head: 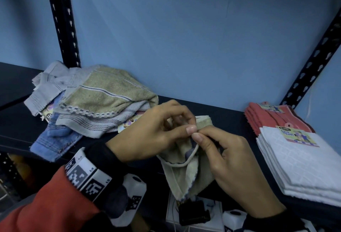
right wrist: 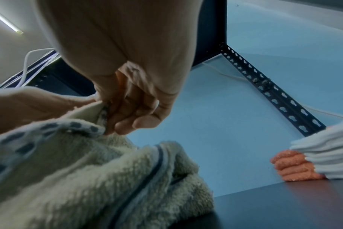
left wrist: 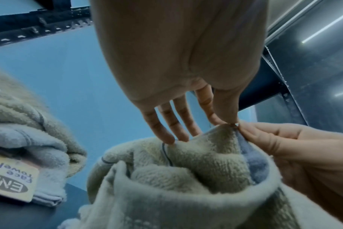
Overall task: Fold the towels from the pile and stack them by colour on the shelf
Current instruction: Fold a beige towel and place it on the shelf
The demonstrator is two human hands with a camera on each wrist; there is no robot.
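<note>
Judging by the shelf (head: pixel 212 106), the work was partly done. At about 3 o'clock in the head view two folded stacks stood finished: red towels (head: pixel 258 115) behind, white towels (head: pixel 302 163) in front and partly overlapping them. At about 10 o'clock the unfolded pile (head: pixel 88 106) remained, with a beige striped towel on top, grey ones beside and under it, and a blue one at the near edge. Several towels therefore seemed left to fold, and no beige, grey or blue stack existed.

The beige towel (head: pixel 184 172) in hand hung at the centre, in front of the shelf edge, still loose and bunched. The left hand (head: pixel 153 132) pinched its top edge between thumb and forefinger, the other fingers (left wrist: pixel 172 124) reaching down, slightly spread, their tips touching the cloth. The right hand (head: pixel 230 158) pinched the same edge right beside it, thumb tips nearly meeting, its remaining fingers curled inward against the fabric. The hands looked to be lining up corners for a first fold.
</note>
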